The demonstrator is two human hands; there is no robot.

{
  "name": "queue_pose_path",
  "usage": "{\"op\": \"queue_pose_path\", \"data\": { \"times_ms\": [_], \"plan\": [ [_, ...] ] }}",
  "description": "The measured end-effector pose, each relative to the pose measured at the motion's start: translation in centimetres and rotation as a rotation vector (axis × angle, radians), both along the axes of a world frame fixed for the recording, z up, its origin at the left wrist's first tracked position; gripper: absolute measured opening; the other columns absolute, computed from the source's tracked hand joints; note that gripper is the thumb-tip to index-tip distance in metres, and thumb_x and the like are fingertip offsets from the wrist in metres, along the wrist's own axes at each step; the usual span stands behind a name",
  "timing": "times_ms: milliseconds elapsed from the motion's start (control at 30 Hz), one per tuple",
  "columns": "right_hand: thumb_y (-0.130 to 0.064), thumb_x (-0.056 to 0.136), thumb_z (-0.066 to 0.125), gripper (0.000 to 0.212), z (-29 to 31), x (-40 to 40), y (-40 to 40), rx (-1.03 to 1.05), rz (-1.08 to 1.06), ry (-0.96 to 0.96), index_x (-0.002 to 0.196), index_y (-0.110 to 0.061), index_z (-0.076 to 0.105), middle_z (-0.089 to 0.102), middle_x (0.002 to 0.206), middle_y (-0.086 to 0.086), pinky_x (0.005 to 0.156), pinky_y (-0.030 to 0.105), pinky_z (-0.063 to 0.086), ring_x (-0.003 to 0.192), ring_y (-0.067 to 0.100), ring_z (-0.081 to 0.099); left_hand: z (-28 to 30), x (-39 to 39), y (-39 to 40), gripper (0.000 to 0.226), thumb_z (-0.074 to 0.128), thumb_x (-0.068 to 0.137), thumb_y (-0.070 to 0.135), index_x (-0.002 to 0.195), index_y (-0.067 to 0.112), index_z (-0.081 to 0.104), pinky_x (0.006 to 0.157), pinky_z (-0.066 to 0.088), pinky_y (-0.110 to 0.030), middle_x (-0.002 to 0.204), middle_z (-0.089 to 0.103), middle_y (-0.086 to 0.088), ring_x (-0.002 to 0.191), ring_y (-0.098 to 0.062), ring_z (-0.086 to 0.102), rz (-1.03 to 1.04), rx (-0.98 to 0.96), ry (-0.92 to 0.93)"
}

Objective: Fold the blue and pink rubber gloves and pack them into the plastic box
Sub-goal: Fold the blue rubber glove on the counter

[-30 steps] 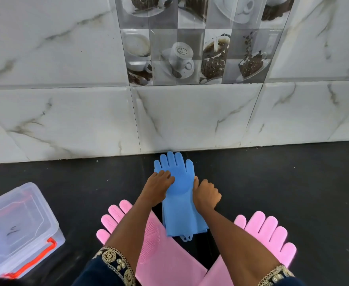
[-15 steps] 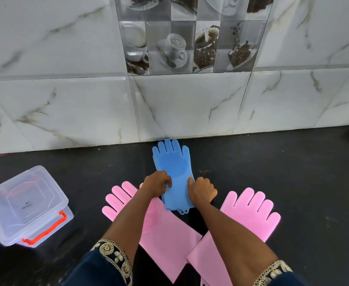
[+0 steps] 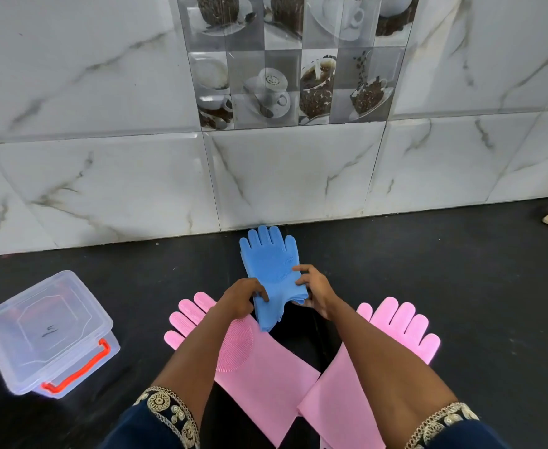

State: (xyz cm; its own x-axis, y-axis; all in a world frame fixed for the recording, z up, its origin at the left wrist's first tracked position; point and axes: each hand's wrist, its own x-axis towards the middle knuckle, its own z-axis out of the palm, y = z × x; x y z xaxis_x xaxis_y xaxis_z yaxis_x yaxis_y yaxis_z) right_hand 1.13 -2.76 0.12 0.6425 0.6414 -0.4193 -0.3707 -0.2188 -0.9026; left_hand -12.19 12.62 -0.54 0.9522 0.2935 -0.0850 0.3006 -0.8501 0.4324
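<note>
While the black tabletop [image 3: 460, 303] carries two pink rubber gloves [image 3: 266, 367] flat and a lidded plastic box [image 3: 49, 332] at left, the blue rubber gloves [image 3: 271, 273] lie near the wall. Left hand [image 3: 240, 298] and right hand [image 3: 314, 286] each pinch their bunched cuff end.

left: plastic box [image 3: 47, 332] on counter [image 3: 460, 286] | right: open counter | back: tiled wall [image 3: 298, 176] blocks
</note>
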Motion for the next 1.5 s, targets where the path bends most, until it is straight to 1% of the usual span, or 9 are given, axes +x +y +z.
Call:
{"op": "queue_pose_path", "data": {
  "times_ms": [100,267,433,667,833,967,1100,1233,1500],
  "plan": [
    [-0.002,0.084,0.029,0.046,0.5,0.4,-0.2,0.095,0.022,0.180,0.114,0.003,0.063,0.065,0.069,0.009,0.054,0.029,0.058,0.059,0.022,0.066,-0.1,0.3,0.4,0.036,0.064,0.075,-0.008,0.105,0.012,0.068,0.088,0.048,-0.026,0.114,0.060,-0.006,0.100,-0.016,0.054,0.011,-0.042,0.034],
    [0.014,0.083,0.031,0.036,0.3,1.3,0.7,0.267,-0.010,0.311,0.108,0.007,0.055,0.075,0.094,0.020,0.067,0.028,0.062,0.085,0.026,0.074,-0.5,0.5,0.8,0.061,0.086,0.065,0.014,0.119,0.012,0.057,0.092,0.041,-0.024,0.113,0.055,0.004,0.101,-0.011,0.048,0.079,-0.195,0.039],
    [-0.008,0.079,0.076,0.024,-0.3,2.1,2.4,0.128,-0.103,0.124,0.098,0.004,0.066,0.075,0.083,0.016,0.059,0.020,0.059,0.068,0.016,0.074,-1.1,0.8,0.8,0.066,0.084,0.071,0.021,0.128,0.013,0.052,0.090,0.044,-0.023,0.115,0.058,0.004,0.107,-0.012,0.054,0.244,-0.461,-0.041],
    [-0.039,0.079,0.073,0.046,-1.4,2.6,3.3,-0.465,-0.186,-0.453,0.048,-0.019,0.045,0.049,0.058,-0.002,0.059,0.029,0.039,0.055,0.014,0.047,-0.8,3.0,0.7,0.015,0.053,0.097,0.026,0.093,0.012,0.053,0.071,0.043,-0.026,0.092,0.058,-0.005,0.082,-0.017,0.055,0.595,-0.441,-0.190],
    [-0.045,0.078,0.069,0.029,-1.0,2.1,3.5,-0.620,-0.138,-0.627,0.072,-0.019,0.057,0.060,0.081,-0.001,0.068,0.030,0.046,0.077,0.017,0.059,-1.1,4.3,1.1,0.023,0.051,0.092,0.026,0.072,0.015,0.046,0.068,0.043,-0.029,0.078,0.057,-0.005,0.072,-0.018,0.056,0.754,-0.412,-0.064],
    [-0.040,0.081,0.064,0.049,-0.9,2.2,4.0,-0.710,-0.058,-1.105,0.123,-0.021,0.048,0.051,0.119,0.001,0.090,0.029,0.042,0.109,0.020,0.049,-0.3,4.9,1.8,0.036,0.051,0.090,0.040,0.104,0.008,0.058,0.082,0.053,-0.033,0.100,0.070,-0.011,0.083,-0.022,0.066,0.775,-0.399,0.074],
    [-0.053,0.091,0.042,0.060,-1.7,2.8,3.9,-0.464,0.445,-1.572,0.143,-0.022,0.040,0.037,0.149,0.001,0.116,0.033,0.024,0.138,0.019,0.034,0.0,5.6,2.0,0.044,0.053,0.090,0.045,0.119,0.011,0.054,0.090,0.053,-0.037,0.116,0.064,-0.010,0.104,-0.027,0.065,0.800,-0.251,0.110],
    [-0.086,0.075,0.027,0.105,-3.6,2.3,3.7,-0.480,0.821,-1.565,0.154,-0.019,0.012,0.010,0.162,0.002,0.121,0.037,0.001,0.150,0.018,0.007,-0.3,6.2,2.6,0.042,0.061,0.089,0.036,0.118,0.006,0.056,0.089,0.056,-0.041,0.117,0.065,-0.014,0.103,-0.031,0.066,0.839,-0.358,0.078],
    [-0.019,0.099,0.044,0.056,-2.7,2.4,4.0,-0.446,0.843,-1.597,0.151,-0.015,0.024,0.026,0.158,0.009,0.119,0.040,0.022,0.145,0.025,0.027,-0.1,6.8,4.2,0.041,0.071,0.084,0.014,0.116,-0.001,0.049,0.055,0.058,-0.033,0.113,0.063,-0.021,0.084,-0.029,0.066,0.848,-0.715,-0.025]
  ]
}}
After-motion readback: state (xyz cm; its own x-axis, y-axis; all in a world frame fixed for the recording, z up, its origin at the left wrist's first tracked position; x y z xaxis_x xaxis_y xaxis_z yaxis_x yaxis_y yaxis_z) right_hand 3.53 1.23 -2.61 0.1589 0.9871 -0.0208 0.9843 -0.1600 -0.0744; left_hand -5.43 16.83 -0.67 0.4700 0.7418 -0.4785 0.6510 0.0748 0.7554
